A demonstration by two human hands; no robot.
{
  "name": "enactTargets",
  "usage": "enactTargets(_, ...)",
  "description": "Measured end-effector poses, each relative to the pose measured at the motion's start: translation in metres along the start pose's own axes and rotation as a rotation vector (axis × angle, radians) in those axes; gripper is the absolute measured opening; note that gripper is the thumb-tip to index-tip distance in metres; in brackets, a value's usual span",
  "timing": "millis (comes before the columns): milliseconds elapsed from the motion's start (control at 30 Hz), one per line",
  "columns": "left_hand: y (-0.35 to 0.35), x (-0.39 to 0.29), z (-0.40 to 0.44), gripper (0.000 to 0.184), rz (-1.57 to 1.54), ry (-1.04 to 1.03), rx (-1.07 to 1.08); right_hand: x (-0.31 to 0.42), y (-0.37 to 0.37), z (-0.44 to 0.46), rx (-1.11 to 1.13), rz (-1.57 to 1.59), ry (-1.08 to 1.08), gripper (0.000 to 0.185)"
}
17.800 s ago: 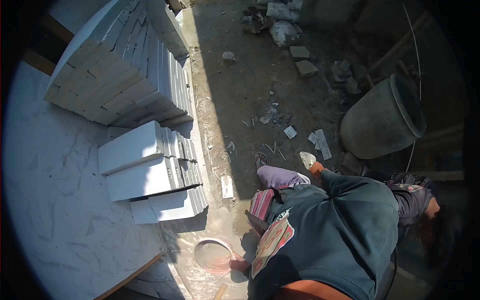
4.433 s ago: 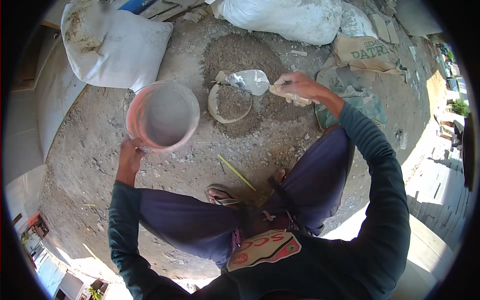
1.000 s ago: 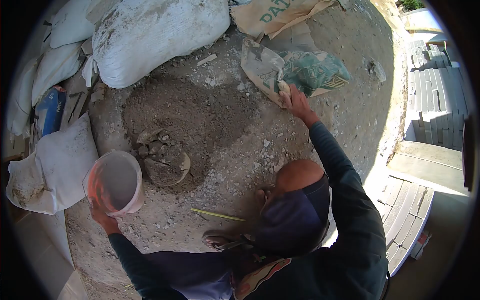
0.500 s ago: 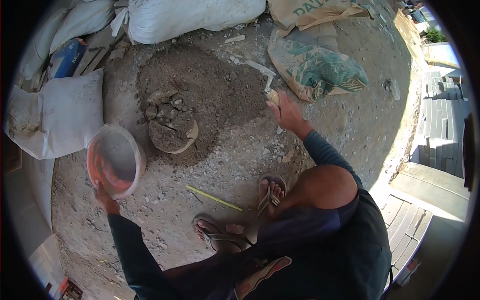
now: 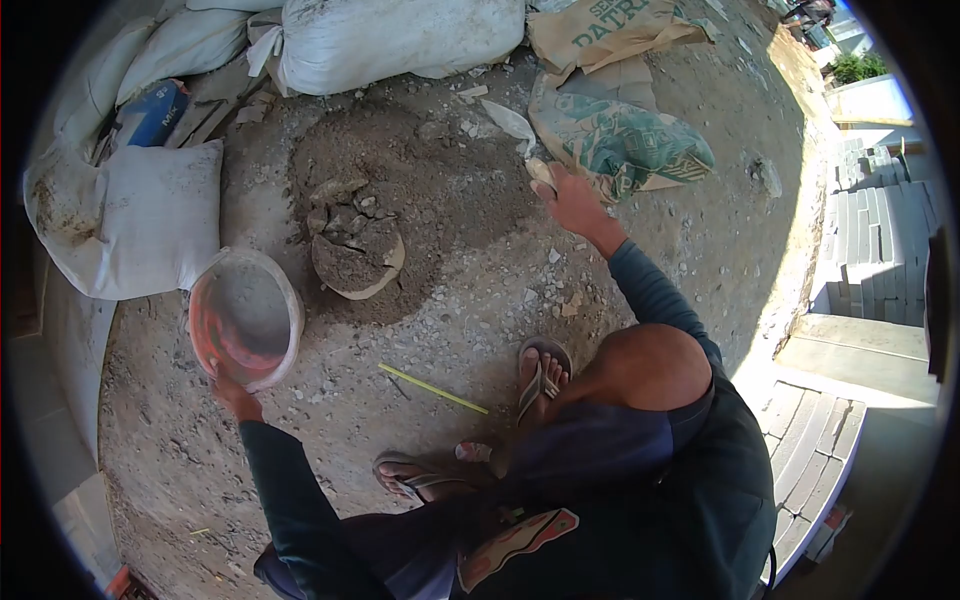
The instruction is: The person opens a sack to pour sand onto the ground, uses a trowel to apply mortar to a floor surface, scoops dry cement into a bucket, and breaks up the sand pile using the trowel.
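Note:
My left hand point(image 5: 236, 392) grips the near rim of a bucket point(image 5: 293, 345), its thumb over the edge. The bucket is reddish inside with a grey, crusted rim, and it stands on the ground at left. My right hand point(image 5: 580, 205) is closed round the handle of a trowel point(image 5: 511, 124), whose pale blade points away to the upper left, at the right edge of a dark sand-like heap point(image 5: 440, 170). A round, pale-rimmed container point(image 5: 385, 284) filled with dark material and lumps sits tilted in the heap's near side.
White sacks point(image 5: 400, 40) lie at the back, another sack point(image 5: 165, 215) behind the bucket. Crumpled paper bags point(image 5: 625, 145) are beyond my right hand. A yellow strip point(image 5: 432, 388) lies before my feet. Grey blocks point(image 5: 820, 440) are stacked at right.
My right hand and the trowel have turned slightly, and the blade shows broader now. The left hand still holds the bucket. My left foot has shifted, and the whole view has moved a little.

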State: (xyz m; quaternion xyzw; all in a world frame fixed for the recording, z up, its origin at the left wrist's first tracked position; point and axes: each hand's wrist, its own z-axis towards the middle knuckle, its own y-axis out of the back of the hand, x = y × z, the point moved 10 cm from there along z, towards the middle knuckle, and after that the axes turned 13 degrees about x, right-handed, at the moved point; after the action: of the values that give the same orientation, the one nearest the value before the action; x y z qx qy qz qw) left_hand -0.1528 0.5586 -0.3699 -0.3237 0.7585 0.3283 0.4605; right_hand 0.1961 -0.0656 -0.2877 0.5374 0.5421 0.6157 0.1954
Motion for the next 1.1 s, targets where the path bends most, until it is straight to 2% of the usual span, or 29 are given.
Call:
enactTargets(67,-0.003,-0.005,-0.002,0.051,-0.032,-0.075,0.025,-0.012,0.009,0.012,-0.009,-0.117,-0.041,0.041)
enactTargets(133,0.002,0.001,-0.006,0.054,0.009,0.013,-0.053,-0.016,0.003,0.023,0.043,-0.198,-0.025,0.041)
enactTargets(200,0.001,-0.003,-0.009,0.055,-0.005,0.008,-0.059,-0.024,-0.011,0.038,0.122,-0.292,-0.01,0.041)
enactTargets(267,0.004,0.006,-0.014,0.056,-0.013,0.011,-0.059,-0.052,0.001,0.053,-0.027,-0.227,-0.177,0.041)
enactTargets(300,0.006,0.012,-0.008,0.056,-0.035,-0.002,-0.035,-0.056,0.005,0.054,-0.027,-0.234,-0.173,0.041)
enactTargets(467,0.005,-0.003,-0.004,0.055,0.028,-0.068,-0.047,-0.035,0.003,0.049,-0.133,-0.233,-0.056,0.042)
enactTargets(533,0.0,0.006,-0.001,0.056,-0.094,-0.101,0.059,-0.031,-0.038,0.048,-0.139,-0.321,0.06,0.041)
enactTargets(600,0.001,0.005,0.001,0.055,-0.078,-0.115,0.054,-0.001,-0.056,0.03,0.023,-0.195,0.052,0.039)
enactTargets(633,0.002,0.004,0.0,0.053,-0.064,-0.128,0.032,0.014,-0.051,0.023,0.021,-0.198,0.05,0.039)
enactTargets(700,0.004,0.006,0.003,0.053,-0.041,-0.105,0.011,0.032,-0.065,0.007,0.252,-0.002,0.004,0.038)
enactTargets(733,0.008,0.009,0.003,0.052,-0.026,-0.082,-0.023,0.036,-0.058,-0.003,0.258,0.003,-0.003,0.038)
enactTargets(800,0.008,0.008,0.002,0.052,-0.038,-0.07,-0.025,0.022,-0.021,-0.024,0.048,0.031,-0.087,0.038)
enactTargets(833,0.007,0.009,0.002,0.051,-0.057,-0.066,-0.026,0.007,-0.025,-0.029,0.057,0.031,-0.089,0.038)
enactTargets(900,0.007,0.014,0.003,0.052,-0.054,-0.06,-0.025,-0.044,-0.037,-0.041,-0.016,-0.135,-0.251,0.039)
enactTargets(933,0.007,0.012,0.004,0.052,-0.051,-0.068,-0.019,-0.043,-0.056,-0.05,-0.009,-0.132,-0.257,0.039)
enactTargets(1000,0.001,0.003,0.0,0.052,-0.061,-0.093,-0.004,-0.017,-0.09,-0.052,-0.067,-0.021,-0.222,0.038)
enactTargets(1100,-0.001,0.0,-0.005,0.052,-0.071,-0.082,0.01,0.042,-0.127,-0.041,0.067,0.126,-0.126,0.039)
